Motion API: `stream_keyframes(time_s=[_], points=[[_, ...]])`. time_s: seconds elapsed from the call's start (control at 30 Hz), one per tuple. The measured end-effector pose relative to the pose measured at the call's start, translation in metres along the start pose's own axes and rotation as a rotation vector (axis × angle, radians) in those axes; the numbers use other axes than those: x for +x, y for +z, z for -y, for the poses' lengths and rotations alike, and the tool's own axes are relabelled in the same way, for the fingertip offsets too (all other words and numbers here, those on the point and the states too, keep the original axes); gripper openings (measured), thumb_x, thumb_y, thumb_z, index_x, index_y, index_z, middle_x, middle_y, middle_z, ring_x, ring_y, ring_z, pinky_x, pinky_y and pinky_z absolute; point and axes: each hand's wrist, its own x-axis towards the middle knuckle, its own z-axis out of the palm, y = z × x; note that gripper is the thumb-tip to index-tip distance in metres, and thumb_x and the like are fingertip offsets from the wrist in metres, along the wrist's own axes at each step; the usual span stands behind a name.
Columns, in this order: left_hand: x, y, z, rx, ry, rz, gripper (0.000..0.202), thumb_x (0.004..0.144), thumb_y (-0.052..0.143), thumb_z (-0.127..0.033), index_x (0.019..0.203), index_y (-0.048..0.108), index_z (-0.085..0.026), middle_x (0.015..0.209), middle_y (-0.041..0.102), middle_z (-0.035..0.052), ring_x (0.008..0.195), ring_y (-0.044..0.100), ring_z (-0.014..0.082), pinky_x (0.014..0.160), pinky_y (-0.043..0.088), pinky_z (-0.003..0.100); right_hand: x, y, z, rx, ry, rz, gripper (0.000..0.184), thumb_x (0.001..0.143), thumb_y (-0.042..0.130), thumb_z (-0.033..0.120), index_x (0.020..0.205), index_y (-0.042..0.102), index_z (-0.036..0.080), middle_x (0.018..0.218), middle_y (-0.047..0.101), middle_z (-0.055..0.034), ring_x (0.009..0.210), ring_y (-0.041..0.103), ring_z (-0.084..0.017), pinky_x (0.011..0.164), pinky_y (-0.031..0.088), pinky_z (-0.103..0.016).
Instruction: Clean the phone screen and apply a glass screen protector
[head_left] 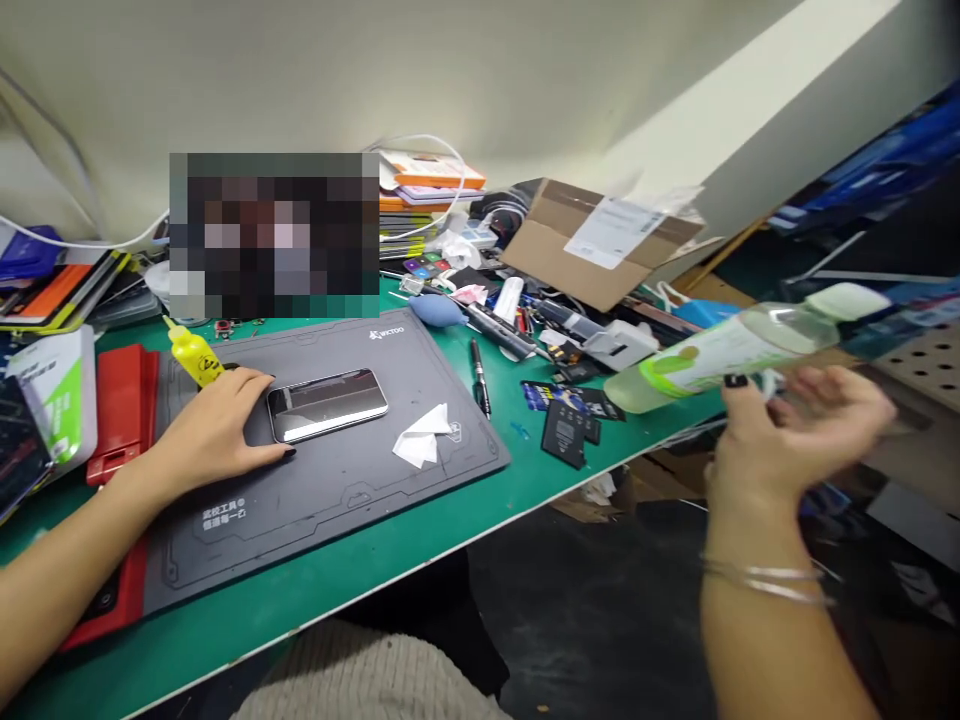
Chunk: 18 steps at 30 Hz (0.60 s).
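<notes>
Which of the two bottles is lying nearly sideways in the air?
The clear green-labelled bottle, held by the right hand past the bench edge; the small yellow bottle stands on the bench by the left hand.

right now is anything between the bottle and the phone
Yes, but only low things: battery packs and a pen on the table, then a white wipe on the mat, lie between the bottle and the phone.

A folded white wipe [424,437] is lying on the grey mat [337,495]; a black pen [480,378] is resting just beside it. A cardboard box [570,250] is sitting farther back.
</notes>
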Motion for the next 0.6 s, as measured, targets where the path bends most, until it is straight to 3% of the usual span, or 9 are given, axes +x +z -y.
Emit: stream_keyframes(time_s=[0.03, 0.07, 0.17, 0.23, 0.3, 0.37, 0.47, 0.6], points=[[0.000, 0.000, 0.000, 0.001, -0.005, 0.003, 0.075, 0.080, 0.064, -0.064, 0.130, 0.053, -0.010, 0.130, 0.057, 0.0204, 0.119, 0.057, 0.0371, 0.106, 0.047, 0.052, -0.016, -0.006, 0.009, 0.024, -0.107, -0.011, 0.054, 0.050, 0.089, 0.008, 0.100, 0.068, 0.009, 0.107, 0.072, -0.0173, 0.103, 0.071, -0.032, 0.081, 0.053, -0.039], [0.001, 0.001, 0.000, 0.001, -0.007, 0.005, 0.075, 0.079, 0.065, -0.064, 0.129, 0.054, -0.010, 0.130, 0.058, 0.0201, 0.118, 0.057, 0.0369, 0.105, 0.048, 0.052, -0.034, -0.011, 0.020, 0.065, -0.200, 0.125, 0.047, 0.057, 0.088, 0.014, 0.100, 0.070, 0.014, 0.103, 0.073, -0.0133, 0.094, 0.072, -0.029, 0.079, 0.056, -0.040], [0.002, 0.002, 0.000, -0.005, 0.001, 0.014, 0.073, 0.078, 0.066, -0.063, 0.127, 0.056, -0.010, 0.129, 0.057, 0.0198, 0.117, 0.057, 0.0359, 0.104, 0.048, 0.051, -0.082, -0.017, 0.062, 0.025, -0.441, 0.737, 0.025, 0.078, 0.077, 0.027, 0.102, 0.071, 0.022, 0.103, 0.072, -0.0097, 0.092, 0.071, -0.028, 0.081, 0.059, -0.044], [0.001, 0.002, 0.001, -0.013, 0.009, 0.018, 0.070, 0.078, 0.065, -0.062, 0.125, 0.057, -0.010, 0.127, 0.058, 0.0194, 0.115, 0.057, 0.0353, 0.103, 0.049, 0.051, -0.104, -0.011, 0.090, 0.003, -0.603, 1.032, 0.022, 0.084, 0.073, 0.029, 0.105, 0.070, 0.024, 0.109, 0.073, -0.0095, 0.103, 0.070, -0.029, 0.093, 0.057, -0.047], [0.000, 0.002, 0.000, -0.019, 0.012, 0.018, 0.067, 0.078, 0.065, -0.061, 0.122, 0.058, -0.012, 0.126, 0.058, 0.0185, 0.115, 0.056, 0.0350, 0.102, 0.049, 0.051, -0.117, 0.002, 0.113, 0.062, -0.673, 1.249, 0.022, 0.088, 0.069, 0.030, 0.110, 0.068, 0.025, 0.112, 0.073, -0.0091, 0.104, 0.070, -0.027, 0.093, 0.058, -0.044], [-0.001, 0.002, 0.000, -0.025, 0.011, 0.016, 0.065, 0.079, 0.066, -0.060, 0.122, 0.059, -0.012, 0.126, 0.058, 0.0181, 0.115, 0.056, 0.0350, 0.101, 0.049, 0.051, -0.126, 0.020, 0.133, 0.153, -0.693, 1.408, 0.022, 0.091, 0.066, 0.030, 0.112, 0.067, 0.025, 0.113, 0.073, -0.0094, 0.106, 0.070, -0.026, 0.093, 0.058, -0.042], [-0.002, 0.003, -0.002, -0.030, 0.003, 0.024, 0.066, 0.079, 0.067, -0.059, 0.123, 0.058, -0.010, 0.126, 0.057, 0.0187, 0.115, 0.056, 0.0342, 0.101, 0.048, 0.049, -0.138, 0.055, 0.161, 0.271, -0.697, 1.516, 0.022, 0.091, 0.066, 0.031, 0.112, 0.066, 0.023, 0.113, 0.073, -0.0096, 0.109, 0.069, -0.026, 0.094, 0.057, -0.042], [-0.003, 0.002, -0.002, -0.027, 0.010, 0.029, 0.066, 0.080, 0.068, -0.057, 0.124, 0.059, -0.009, 0.125, 0.057, 0.0184, 0.114, 0.056, 0.0329, 0.101, 0.048, 0.047, -0.157, 0.112, 0.195, 0.396, -0.521, 1.701, 0.018, 0.091, 0.059, 0.031, 0.106, 0.062, 0.023, 0.109, 0.072, -0.0085, 0.100, 0.068, -0.022, 0.093, 0.055, -0.041]])
